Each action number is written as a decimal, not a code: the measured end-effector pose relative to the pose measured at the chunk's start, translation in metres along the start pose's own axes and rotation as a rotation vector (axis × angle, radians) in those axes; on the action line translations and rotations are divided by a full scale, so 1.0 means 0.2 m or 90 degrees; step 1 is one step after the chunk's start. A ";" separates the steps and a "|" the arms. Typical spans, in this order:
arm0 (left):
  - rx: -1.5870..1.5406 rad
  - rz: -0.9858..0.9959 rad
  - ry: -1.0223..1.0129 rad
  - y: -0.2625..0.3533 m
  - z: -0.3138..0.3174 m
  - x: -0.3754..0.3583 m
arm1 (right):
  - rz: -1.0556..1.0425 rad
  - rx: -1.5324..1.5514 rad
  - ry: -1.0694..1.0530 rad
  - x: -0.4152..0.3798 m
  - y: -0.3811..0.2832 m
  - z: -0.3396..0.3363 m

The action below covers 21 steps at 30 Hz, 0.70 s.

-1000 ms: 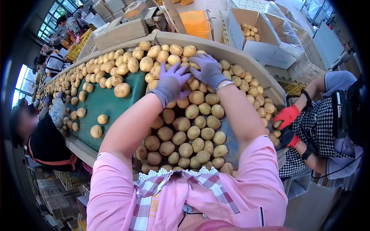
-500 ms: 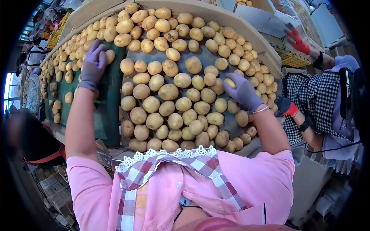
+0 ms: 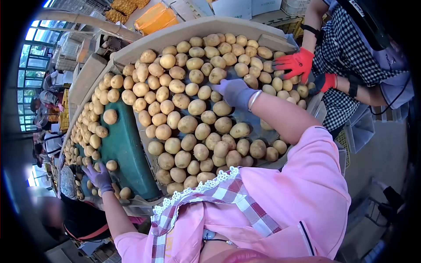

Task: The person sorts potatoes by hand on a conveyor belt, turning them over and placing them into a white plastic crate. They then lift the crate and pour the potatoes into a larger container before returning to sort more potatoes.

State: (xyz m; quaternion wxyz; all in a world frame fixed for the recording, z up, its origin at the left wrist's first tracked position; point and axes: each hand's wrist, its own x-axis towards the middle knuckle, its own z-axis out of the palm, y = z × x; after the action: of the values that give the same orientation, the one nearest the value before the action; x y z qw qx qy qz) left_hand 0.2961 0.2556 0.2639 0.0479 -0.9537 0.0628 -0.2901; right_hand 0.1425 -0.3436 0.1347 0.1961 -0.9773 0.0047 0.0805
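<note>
My left hand (image 3: 100, 177), in a purple-grey glove, is over the near left end of the green belt (image 3: 127, 144). Its fingers are spread beside a potato (image 3: 111, 165), and no potato shows in its grip. My right hand (image 3: 237, 93), gloved alike, reaches over the middle of the potato bed. Its fingers stretch forward, the tips close to a potato (image 3: 217, 75) and to another potato (image 3: 216, 96) below it. Whether they touch is hard to see. Many loose potatoes (image 3: 187, 124) lie around it on a dark surface.
A co-worker's red-gloved hand (image 3: 294, 64) is spread over the potatoes at right, with the other gloved hand (image 3: 323, 83) at the edge. A padded rim (image 3: 197, 27) borders the far side. Another person (image 3: 83, 219) stands at left. Beyond are an orange crate (image 3: 154, 19) and white boxes (image 3: 232, 8).
The view has turned. My left hand has left the potato at the belt's far end and come nearer. My right hand no longer shows its potato. The co-worker's red glove has come onto the potatoes.
</note>
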 end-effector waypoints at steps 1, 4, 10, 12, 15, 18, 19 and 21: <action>-0.054 0.084 0.028 0.11 0.00 0.04 | -0.012 -0.034 -0.018 0.00 -0.03 -0.05; -0.148 0.253 0.048 0.57 -0.08 0.10 | -0.090 -0.042 0.038 -0.03 -0.02 -0.02; -0.222 0.579 -0.244 1.37 -0.10 0.11 | -0.142 0.083 0.014 0.03 -0.01 -0.03; -0.167 0.642 -0.286 1.49 -0.05 0.15 | -0.065 0.220 -0.002 0.08 -0.02 -0.06; -0.249 0.563 -0.279 1.41 0.09 0.28 | -0.109 0.534 -0.097 0.10 0.05 -0.07; -0.191 0.523 -0.221 1.08 0.13 0.39 | 0.029 0.963 -0.191 0.01 0.14 -0.16; -0.130 0.484 -0.215 0.91 0.16 0.41 | 0.046 1.033 -0.094 -0.06 0.11 -0.25; 0.100 0.484 -0.094 0.54 0.19 0.45 | 0.067 1.157 -0.010 -0.07 0.16 -0.29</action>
State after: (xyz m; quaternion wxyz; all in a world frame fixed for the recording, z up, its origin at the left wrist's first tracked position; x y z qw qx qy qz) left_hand 0.3814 0.1377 0.2682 0.2289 -0.8743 0.3854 -0.1861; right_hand 0.1366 -0.3961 0.1774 0.8870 -0.4442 0.1098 0.0613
